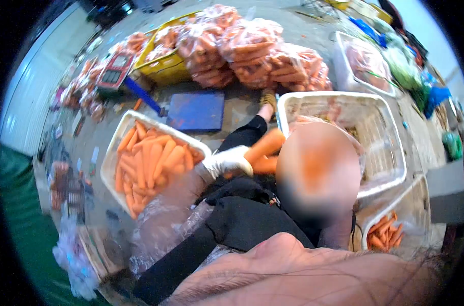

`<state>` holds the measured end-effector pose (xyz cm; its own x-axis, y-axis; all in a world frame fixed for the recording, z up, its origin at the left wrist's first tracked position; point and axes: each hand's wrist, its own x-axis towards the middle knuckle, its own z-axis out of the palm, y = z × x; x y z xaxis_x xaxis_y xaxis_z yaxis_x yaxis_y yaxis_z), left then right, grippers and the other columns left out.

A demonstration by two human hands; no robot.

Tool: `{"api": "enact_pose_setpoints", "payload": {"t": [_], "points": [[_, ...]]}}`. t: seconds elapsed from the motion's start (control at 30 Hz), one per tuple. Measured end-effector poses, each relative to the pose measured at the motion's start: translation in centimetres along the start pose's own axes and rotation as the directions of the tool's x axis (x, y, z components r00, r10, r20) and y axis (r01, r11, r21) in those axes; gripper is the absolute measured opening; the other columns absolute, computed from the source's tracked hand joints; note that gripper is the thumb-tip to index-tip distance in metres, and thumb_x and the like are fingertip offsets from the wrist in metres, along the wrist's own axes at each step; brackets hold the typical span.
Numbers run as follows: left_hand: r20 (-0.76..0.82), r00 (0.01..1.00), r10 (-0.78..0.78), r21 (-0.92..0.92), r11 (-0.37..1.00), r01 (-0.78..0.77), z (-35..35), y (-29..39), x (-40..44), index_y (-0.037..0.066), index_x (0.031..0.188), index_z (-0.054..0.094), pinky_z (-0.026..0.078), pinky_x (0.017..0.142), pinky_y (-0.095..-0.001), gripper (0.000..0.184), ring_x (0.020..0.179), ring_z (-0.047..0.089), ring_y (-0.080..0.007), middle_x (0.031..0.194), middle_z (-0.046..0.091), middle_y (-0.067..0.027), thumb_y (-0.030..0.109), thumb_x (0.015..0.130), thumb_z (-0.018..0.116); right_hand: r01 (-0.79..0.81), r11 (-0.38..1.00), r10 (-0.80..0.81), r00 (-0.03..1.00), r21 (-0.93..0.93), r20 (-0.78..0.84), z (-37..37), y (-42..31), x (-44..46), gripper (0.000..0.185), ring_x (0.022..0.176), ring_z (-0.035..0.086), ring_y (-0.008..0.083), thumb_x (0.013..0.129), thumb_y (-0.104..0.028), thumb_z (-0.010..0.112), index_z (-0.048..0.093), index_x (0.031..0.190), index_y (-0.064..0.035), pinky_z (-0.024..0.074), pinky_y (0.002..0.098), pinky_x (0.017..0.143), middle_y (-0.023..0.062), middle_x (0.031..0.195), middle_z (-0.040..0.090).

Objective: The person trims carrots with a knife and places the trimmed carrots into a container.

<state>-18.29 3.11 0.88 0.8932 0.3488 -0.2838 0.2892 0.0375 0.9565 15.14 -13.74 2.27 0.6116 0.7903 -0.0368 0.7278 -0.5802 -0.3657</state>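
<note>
My left hand (229, 160), in a white glove, is closed round the ends of large orange carrots (265, 146), which point right. Beside them a blurred round patch covers the middle right, with an orange smear inside it. My right hand cannot be made out there; only part of what looks like its forearm (336, 233) shows below. To the left of my gloved hand stands a white crate (108, 162) full of carrots. Behind the blurred patch is a larger white crate (395, 148) with a dirty inside, partly hidden.
Clear bags of carrots (252, 48) are piled at the back, some by a yellow crate (165, 71). A scale with a blue platform (196, 110) stands ahead. A white container (420, 206) with carrots is at lower right, another white crate (341, 61) at back right.
</note>
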Motion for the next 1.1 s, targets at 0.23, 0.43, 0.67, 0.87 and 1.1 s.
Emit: {"api": "enact_pose_setpoints", "payload": {"t": [0.23,0.43,0.67,0.87,1.1], "points": [[-0.914,0.395,0.093,0.240,0.908,0.343,-10.7,-2.3,-15.8,0.006,0.098,0.066,0.043,0.058,-0.0301,0.041,0.070,0.055,-0.0166,0.078,0.063,-0.0036,0.044,0.085,0.058,0.285,0.948,-0.295,0.954,0.140,0.053,-0.4,0.3,-0.8,0.027,0.098,0.060,0.0312,0.078,-0.018,0.063,0.066,0.101,-0.0038,0.0477,0.0375,0.082,0.0127,0.116,0.059],[-0.965,-0.077,0.251,0.126,0.699,0.704,-18.4,-8.2,-28.4,-0.002,0.105,0.061,0.048,0.082,-0.0404,0.048,0.095,0.061,-0.0351,0.100,0.064,-0.0225,0.025,0.066,0.070,0.316,0.945,-0.314,0.949,-0.087,0.037,0.9,1.4,0.7,0.028,0.081,0.063,0.0339,0.078,-0.026,0.066,0.066,0.088,0.0007,0.0500,0.0397,0.073,0.0154,0.096,0.066],[-0.749,0.634,0.189,0.353,0.925,0.142,-14.2,-4.7,-8.4,0.002,0.098,0.063,0.050,0.076,-0.0304,0.021,0.082,0.062,-0.0170,0.089,0.066,-0.0093,0.008,0.078,0.066,0.182,0.915,-0.168,0.983,0.361,-0.069,0.2,1.3,1.0,0.023,0.065,0.060,0.0243,0.081,-0.025,0.065,0.063,0.082,-0.0017,0.0469,0.0349,0.061,0.0119,0.078,0.062],[0.300,0.927,0.226,0.315,0.894,-0.320,1.4,3.5,14.5,0.001,0.102,0.063,0.048,0.082,-0.0289,0.022,0.090,0.061,-0.0172,0.095,0.066,-0.0089,0.004,0.082,0.056,0.002,0.318,0.261,0.961,0.948,-0.090,-3.8,1.5,-0.9,0.015,0.054,0.047,0.0012,0.088,-0.015,0.059,0.057,0.077,-0.0057,0.0359,0.0179,0.046,-0.0059,0.066,0.051],[0.486,0.864,-0.133,0.857,0.263,-0.442,11.7,-6.8,34.9,0.001,0.103,0.063,0.048,0.079,-0.0326,0.028,0.090,0.061,-0.0251,0.098,0.066,-0.0131,0.014,0.079,0.057,0.179,-0.207,0.475,0.878,0.962,-0.061,-6.1,3.4,-2.3,0.013,0.042,0.027,0.0009,0.089,-0.014,0.055,0.051,0.079,-0.0063,0.0223,0.0169,0.039,-0.0090,0.054,0.034]]}}
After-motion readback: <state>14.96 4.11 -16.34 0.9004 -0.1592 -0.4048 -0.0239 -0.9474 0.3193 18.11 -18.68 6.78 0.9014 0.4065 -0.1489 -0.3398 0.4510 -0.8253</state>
